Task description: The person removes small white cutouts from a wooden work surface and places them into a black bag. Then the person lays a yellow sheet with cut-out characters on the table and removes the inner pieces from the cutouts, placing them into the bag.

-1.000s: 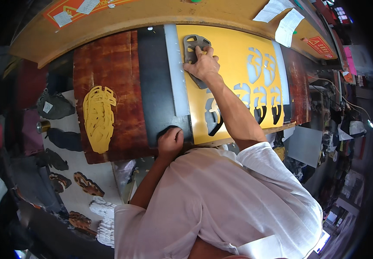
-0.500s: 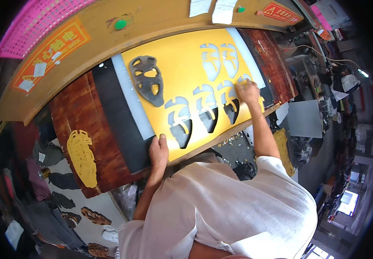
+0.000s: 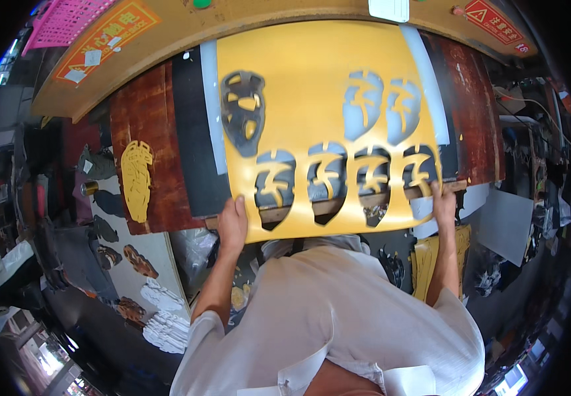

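A large yellow sheet [image 3: 305, 79] with several shoe-upper-shaped holes lies over the work surface, its near part reaching past the wooden front edge toward my body. My left hand [image 3: 233, 223] grips its near left corner, thumb on top. At the near right side my right hand [image 3: 443, 201] holds the sheet's edge; its fingertips are partly under the sheet. On the sheet's left part rests a dark cutting die [image 3: 243, 112] shaped like a shoe upper, with yellow showing through its openings. Most holes run in a row along the near edge, and two more sit farther back on the right.
A stack of yellow cut pieces [image 3: 137, 181] lies on the reddish-brown board [image 3: 160, 132] at left. A tan machine beam [image 3: 166, 39] with warning labels spans the far side. White cut pieces [image 3: 165, 330] are piled on a low table at lower left. Yellow scrap [image 3: 428, 264] hangs at right.
My right hand has come from over the right-hand holes down to the sheet's near right edge and gripped it. The sheet, with the die on it, has slid toward me, past the front edge.
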The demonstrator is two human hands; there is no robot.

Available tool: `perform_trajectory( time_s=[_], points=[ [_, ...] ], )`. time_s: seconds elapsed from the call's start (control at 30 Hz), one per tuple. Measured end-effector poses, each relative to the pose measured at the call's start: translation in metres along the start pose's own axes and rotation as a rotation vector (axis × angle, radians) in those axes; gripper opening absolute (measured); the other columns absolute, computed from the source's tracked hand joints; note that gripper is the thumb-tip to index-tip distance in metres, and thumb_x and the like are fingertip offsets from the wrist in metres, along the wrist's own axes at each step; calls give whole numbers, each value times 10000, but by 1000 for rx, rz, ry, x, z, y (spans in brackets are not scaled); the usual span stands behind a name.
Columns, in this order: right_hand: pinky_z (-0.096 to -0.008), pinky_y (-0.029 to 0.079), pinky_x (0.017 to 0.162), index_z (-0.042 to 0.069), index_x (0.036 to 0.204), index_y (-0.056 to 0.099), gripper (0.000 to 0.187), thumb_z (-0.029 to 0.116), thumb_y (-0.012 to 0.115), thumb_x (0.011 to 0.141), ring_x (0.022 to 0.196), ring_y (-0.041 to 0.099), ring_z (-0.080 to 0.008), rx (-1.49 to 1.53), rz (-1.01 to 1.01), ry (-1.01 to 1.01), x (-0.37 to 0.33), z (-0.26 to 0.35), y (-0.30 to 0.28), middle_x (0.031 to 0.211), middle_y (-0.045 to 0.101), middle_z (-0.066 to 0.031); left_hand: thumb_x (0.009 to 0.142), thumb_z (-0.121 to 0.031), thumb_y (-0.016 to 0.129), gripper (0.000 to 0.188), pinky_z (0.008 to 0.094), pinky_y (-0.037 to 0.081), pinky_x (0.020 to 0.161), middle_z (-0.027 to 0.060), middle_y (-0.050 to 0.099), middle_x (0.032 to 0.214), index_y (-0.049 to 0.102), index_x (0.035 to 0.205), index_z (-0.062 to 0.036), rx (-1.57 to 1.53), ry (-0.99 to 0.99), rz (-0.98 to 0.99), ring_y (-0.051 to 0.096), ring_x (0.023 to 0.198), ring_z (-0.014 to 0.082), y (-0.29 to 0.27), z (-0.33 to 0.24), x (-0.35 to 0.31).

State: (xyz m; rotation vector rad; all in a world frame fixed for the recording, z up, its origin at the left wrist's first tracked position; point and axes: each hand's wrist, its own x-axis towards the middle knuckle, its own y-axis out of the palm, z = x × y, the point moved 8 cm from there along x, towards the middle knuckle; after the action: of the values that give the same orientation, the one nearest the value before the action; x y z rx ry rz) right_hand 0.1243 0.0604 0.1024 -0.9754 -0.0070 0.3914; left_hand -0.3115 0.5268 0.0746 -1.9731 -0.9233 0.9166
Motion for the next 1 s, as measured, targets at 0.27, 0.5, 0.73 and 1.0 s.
perform_trajectory(
  time_s=[0.27, 0.5, 0.73, 1.0],
  points=[
    [-400, 514, 1016, -72, 1409, 613, 735, 473, 744, 934, 1181, 672, -358, 54, -145, 8, 100, -19, -22, 1265, 693, -279, 1076, -354, 539, 464, 460, 506, 992, 282, 688, 1237, 676, 1249, 53, -272, 203, -443, 649, 1156, 428, -52, -3, 119],
    [-448, 421, 1183, -3, 1473, 588, 787, 563, 677, 934, 1405, 538, -415, -214, -110, 219, 200, 12, 6, 1492, 561, -302, 1086, -422, 470, 582, 412, 470, 1063, 263, 698, 1312, 625, 1384, 53, -535, -11, -340, 658, 1213, 391, -22, -20, 215],
    [-447, 521, 1011, -38, 1290, 688, 720, 592, 671, 940, 1144, 693, -397, -153, -116, 167, 223, 8, 6, 1282, 682, -287, 1080, -492, 478, 687, 420, 487, 1046, 264, 686, 1334, 606, 1379, 114, -574, -305, -399, 663, 1181, 350, -20, -66, 212],
    [-426, 540, 940, -42, 1173, 718, 625, 541, 701, 949, 1049, 709, -358, -15, -197, 215, 224, -7, -11, 1171, 690, -249, 1091, -517, 477, 739, 389, 455, 1102, 252, 636, 1417, 553, 1447, 126, -586, -333, -366, 622, 1261, 327, -5, -82, 203]
  ],
)
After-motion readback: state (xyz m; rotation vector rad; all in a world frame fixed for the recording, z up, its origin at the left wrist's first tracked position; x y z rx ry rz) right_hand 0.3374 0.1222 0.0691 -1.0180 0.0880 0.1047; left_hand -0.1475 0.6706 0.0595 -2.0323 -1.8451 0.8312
